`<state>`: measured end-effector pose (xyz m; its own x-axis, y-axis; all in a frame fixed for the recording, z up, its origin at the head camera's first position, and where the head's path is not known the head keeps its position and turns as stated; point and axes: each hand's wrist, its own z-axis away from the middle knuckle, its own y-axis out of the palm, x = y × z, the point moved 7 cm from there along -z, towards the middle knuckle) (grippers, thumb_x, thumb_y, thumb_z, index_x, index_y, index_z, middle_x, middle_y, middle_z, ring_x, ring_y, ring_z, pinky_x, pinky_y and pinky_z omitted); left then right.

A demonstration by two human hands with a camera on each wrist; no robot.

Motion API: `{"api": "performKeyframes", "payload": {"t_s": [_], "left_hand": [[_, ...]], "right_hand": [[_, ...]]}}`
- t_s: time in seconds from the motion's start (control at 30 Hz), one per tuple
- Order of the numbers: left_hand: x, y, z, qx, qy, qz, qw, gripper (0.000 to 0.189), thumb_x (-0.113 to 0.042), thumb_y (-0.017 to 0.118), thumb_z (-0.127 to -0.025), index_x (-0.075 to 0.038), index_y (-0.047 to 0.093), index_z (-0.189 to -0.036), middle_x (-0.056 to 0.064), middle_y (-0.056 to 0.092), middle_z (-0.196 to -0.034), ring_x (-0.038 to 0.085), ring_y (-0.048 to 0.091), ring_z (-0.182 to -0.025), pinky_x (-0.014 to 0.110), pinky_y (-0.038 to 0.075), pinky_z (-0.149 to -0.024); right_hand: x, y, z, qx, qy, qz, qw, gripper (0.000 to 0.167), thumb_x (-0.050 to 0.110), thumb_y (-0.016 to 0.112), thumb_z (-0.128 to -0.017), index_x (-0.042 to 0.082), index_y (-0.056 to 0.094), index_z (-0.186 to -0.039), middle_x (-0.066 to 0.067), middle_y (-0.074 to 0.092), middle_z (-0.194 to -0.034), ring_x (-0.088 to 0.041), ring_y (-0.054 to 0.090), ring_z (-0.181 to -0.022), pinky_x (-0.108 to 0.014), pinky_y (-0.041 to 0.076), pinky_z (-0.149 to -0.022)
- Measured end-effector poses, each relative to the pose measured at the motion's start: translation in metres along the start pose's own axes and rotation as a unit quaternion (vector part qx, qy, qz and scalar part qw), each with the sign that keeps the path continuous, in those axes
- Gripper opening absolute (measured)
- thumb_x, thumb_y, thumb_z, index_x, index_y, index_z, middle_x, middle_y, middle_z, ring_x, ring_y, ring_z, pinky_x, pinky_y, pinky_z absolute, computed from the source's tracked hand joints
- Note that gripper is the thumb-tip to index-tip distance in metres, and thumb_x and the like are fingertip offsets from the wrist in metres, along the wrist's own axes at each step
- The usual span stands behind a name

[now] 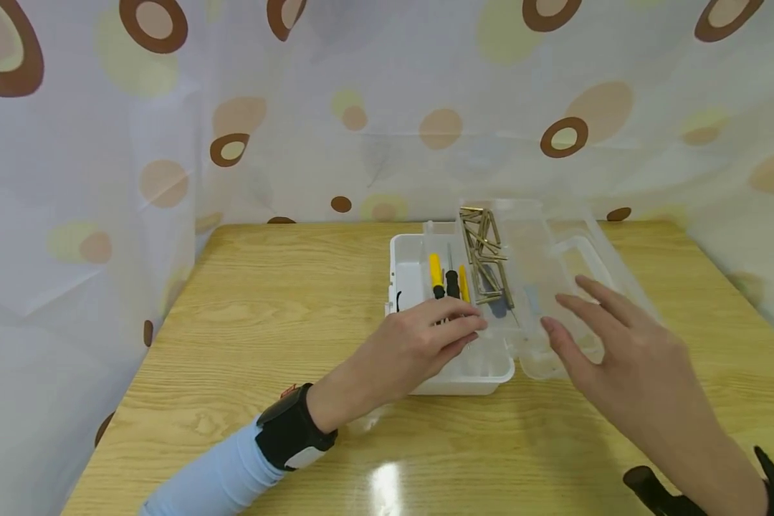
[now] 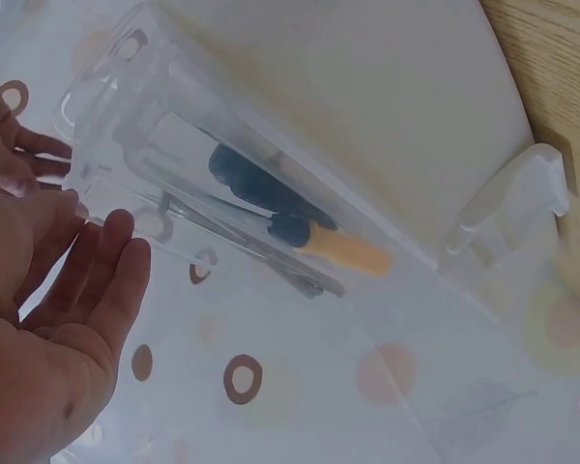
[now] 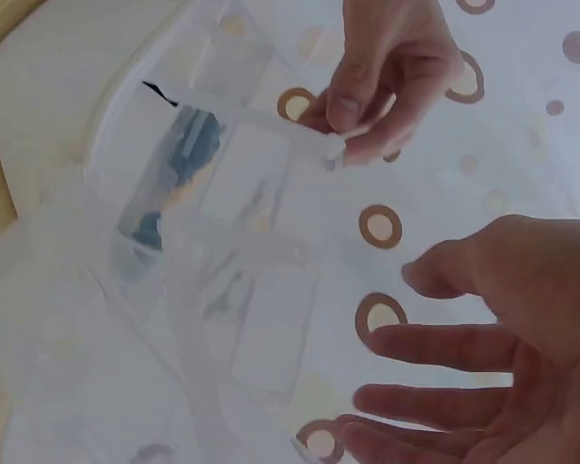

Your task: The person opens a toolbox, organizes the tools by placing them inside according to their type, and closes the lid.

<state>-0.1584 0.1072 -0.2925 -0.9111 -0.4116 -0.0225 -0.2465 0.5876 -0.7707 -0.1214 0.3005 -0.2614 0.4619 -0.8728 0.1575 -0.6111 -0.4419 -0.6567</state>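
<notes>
A white plastic toolbox [image 1: 458,388] stands on the table with its clear lid [image 1: 609,261] swung open to the right. My left hand [image 1: 426,333] reaches over the box, and its thumb and fingers pinch the edge of a clear compartment tray [image 3: 261,126]. Inside the box lie a yellow-handled screwdriver [image 1: 435,271] and a black-handled one [image 1: 452,283], partly covered by that hand. Several brass-coloured L-shaped rods [image 1: 484,240] lie piled in a clear section beside them. Over the lid, my right hand [image 1: 638,365] hovers with fingers spread, holding nothing.
The wood-grain table [image 1: 264,308] extends left of the box and in front of it. A patterned curtain [image 1: 387,107] hangs behind the table and along both sides. On the box's side is a white latch [image 2: 512,198].
</notes>
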Motion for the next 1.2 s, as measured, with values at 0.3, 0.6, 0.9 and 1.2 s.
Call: {"api": "performKeyframes", "payload": {"t_s": [0.3, 0.6, 0.9, 1.2], "left_hand": [[0.004, -0.005, 0.006, -0.013, -0.009, 0.003, 0.9999, 0.022, -0.008, 0.077, -0.091, -0.012, 0.077, -0.112, 0.000, 0.068, -0.099, 0.006, 0.068, -0.084, 0.008, 0.050, -0.071], [0.011, -0.008, 0.028, -0.013, -0.026, -0.006, 0.9995, 0.031, -0.019, 0.073, -0.095, -0.014, 0.074, -0.125, -0.003, 0.073, -0.098, 0.006, 0.066, -0.077, 0.015, 0.050, -0.069], [0.040, -0.035, 0.060, -0.028, -0.110, -0.005, 0.9935, 0.027, -0.017, 0.075, -0.092, -0.011, 0.076, -0.118, 0.001, 0.075, -0.107, 0.016, 0.072, -0.093, 0.030, 0.058, -0.079], [0.054, -0.041, 0.085, -0.005, -0.165, -0.014, 0.9862, 0.027, -0.019, 0.073, -0.095, -0.014, 0.074, -0.122, 0.002, 0.074, -0.113, 0.018, 0.072, -0.102, 0.035, 0.059, -0.086]], "right_hand": [[-0.071, -0.008, 0.006, 0.061, 0.182, -0.047, 0.9803, 0.050, 0.029, 0.065, -0.098, 0.008, 0.060, -0.143, -0.030, 0.060, -0.139, -0.054, 0.060, -0.110, -0.018, 0.040, -0.068], [-0.063, 0.013, 0.014, 0.031, 0.154, -0.131, 0.9788, 0.060, 0.021, 0.072, -0.093, 0.023, 0.055, -0.150, -0.013, 0.054, -0.152, -0.052, 0.057, -0.125, -0.015, 0.032, -0.087], [-0.049, 0.015, 0.010, -0.026, 0.088, -0.138, 0.9862, 0.055, 0.025, 0.073, -0.093, 0.016, 0.059, -0.146, -0.009, 0.057, -0.151, -0.003, 0.050, -0.138, -0.005, 0.029, -0.095], [-0.037, 0.019, 0.004, -0.035, 0.042, -0.173, 0.9833, 0.052, 0.038, 0.066, -0.099, 0.009, 0.062, -0.142, -0.017, 0.056, -0.149, 0.007, 0.047, -0.132, -0.008, 0.031, -0.098]]}}
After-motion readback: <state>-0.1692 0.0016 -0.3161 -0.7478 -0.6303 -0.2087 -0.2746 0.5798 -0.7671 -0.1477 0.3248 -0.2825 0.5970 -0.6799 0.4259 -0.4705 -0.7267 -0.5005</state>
